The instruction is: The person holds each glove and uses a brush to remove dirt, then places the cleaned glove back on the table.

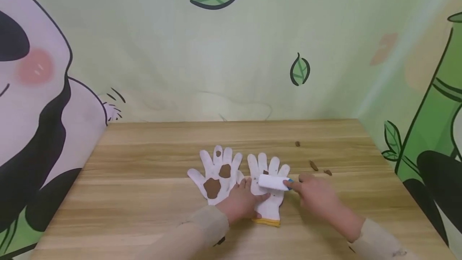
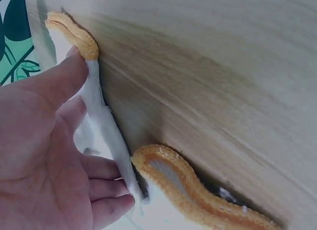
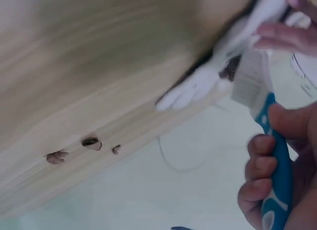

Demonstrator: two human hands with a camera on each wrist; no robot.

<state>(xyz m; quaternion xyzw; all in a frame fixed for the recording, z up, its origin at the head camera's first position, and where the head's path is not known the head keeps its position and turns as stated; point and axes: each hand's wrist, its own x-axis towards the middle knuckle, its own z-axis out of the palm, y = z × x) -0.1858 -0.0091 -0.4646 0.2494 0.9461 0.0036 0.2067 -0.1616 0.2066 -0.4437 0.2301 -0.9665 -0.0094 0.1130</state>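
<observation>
Two white knit gloves lie flat with fingers pointing away. On the left glove (image 1: 207,161) sit brown patches (image 1: 212,188); the right glove (image 1: 270,208) has a small brown patch near its fingers. My left hand (image 1: 240,202) rests across both gloves, its fingers fairly straight, with the thumb on the right glove. In the left wrist view the orange cuffs (image 2: 208,207) stand out beside that hand. My right hand (image 1: 319,196) grips a brush (image 3: 277,175) by its blue handle. The brush's white head (image 1: 271,182) lies over the right glove's upper palm, covering part of it.
Small brown bits (image 1: 314,165) are scattered on the wooden table (image 1: 137,208) to the right of the gloves. A dark bit (image 1: 220,241) shows near my left sleeve. Behind the table stands a green wall (image 1: 151,43) painted with leaves, a panda and bamboo.
</observation>
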